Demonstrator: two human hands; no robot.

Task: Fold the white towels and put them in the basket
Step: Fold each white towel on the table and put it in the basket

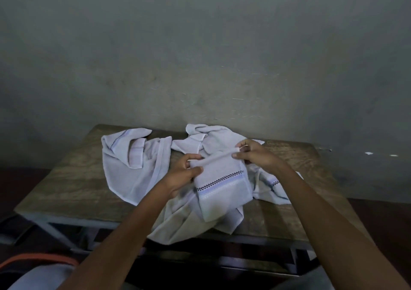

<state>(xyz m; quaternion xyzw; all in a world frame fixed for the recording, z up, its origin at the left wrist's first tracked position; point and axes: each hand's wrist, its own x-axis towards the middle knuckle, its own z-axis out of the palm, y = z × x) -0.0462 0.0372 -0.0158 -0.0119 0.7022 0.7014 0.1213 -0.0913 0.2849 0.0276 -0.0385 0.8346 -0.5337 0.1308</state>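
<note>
A folded white towel [222,185] with a black checked stripe hangs above the wooden table [73,185]. My left hand [184,174] pinches its upper left corner and my right hand [255,154] pinches its upper right corner. Loose white towels lie crumpled on the table: one at the left [133,167], one at the back [211,138], one under the held towel [189,220] draping over the front edge, and one at the right [271,185]. At the bottom left an orange rim [40,258] shows, perhaps the basket, with white cloth [42,276] in it.
The table stands against a grey wall [200,56]. Its dark metal frame [222,252] shows below the front edge. Bare wood lies at the table's left front and right side.
</note>
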